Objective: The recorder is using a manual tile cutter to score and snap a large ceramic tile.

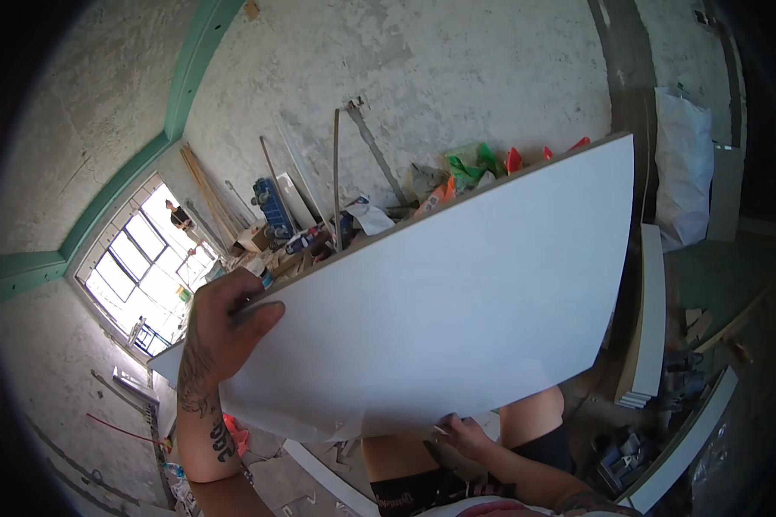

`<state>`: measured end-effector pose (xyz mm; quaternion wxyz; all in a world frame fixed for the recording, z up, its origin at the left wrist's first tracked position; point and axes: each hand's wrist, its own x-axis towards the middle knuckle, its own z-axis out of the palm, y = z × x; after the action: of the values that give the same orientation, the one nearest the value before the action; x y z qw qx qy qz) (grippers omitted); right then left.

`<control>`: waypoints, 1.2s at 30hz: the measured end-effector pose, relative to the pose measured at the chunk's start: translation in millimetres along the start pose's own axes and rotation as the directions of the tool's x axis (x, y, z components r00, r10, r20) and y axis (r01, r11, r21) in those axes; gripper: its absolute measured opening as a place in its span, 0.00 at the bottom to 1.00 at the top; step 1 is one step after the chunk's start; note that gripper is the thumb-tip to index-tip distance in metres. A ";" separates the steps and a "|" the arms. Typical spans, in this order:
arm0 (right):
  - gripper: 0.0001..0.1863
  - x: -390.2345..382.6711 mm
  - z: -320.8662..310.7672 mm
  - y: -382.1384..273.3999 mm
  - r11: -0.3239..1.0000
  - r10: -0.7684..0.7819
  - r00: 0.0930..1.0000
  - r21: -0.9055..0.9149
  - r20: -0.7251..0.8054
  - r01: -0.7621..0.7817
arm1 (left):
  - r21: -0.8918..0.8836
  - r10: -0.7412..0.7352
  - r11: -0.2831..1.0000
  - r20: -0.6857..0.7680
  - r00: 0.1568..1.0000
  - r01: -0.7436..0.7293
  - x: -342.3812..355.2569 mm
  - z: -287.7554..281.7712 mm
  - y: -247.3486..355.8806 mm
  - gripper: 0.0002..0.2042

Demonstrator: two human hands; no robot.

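A large white panel with a thin brownish edge is held up in front of me, slanting up to the right. My left hand is closed on its upper edge near the left end, thumb on the white face and fingers over the far side. Down at the lower edge, my right hand is closed with its fingertips against the rim. The fingers' far side is hidden there. Something like thin clear film shows along the panel's bottom part. My legs show beneath it.
White strips stand at the right, near dark tools and another long white piece. Coloured bags and tools line the rough wall behind the panel. A large white sack leans far right. Another person is by the window.
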<state>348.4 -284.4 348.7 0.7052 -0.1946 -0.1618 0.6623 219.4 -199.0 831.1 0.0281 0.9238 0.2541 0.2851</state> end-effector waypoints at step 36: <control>0.31 10.9 -9.7 11.1 0.990 -0.034 0.997 0.133 -0.075 0.043 | 0.227 -0.023 0.974 0.072 0.997 0.006 21.8 16.6 2.1 0.17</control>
<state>344.2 -273.6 334.5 0.7348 -0.1673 -0.0950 0.6505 244.8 -188.8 828.8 -0.0659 0.9291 0.2904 0.2194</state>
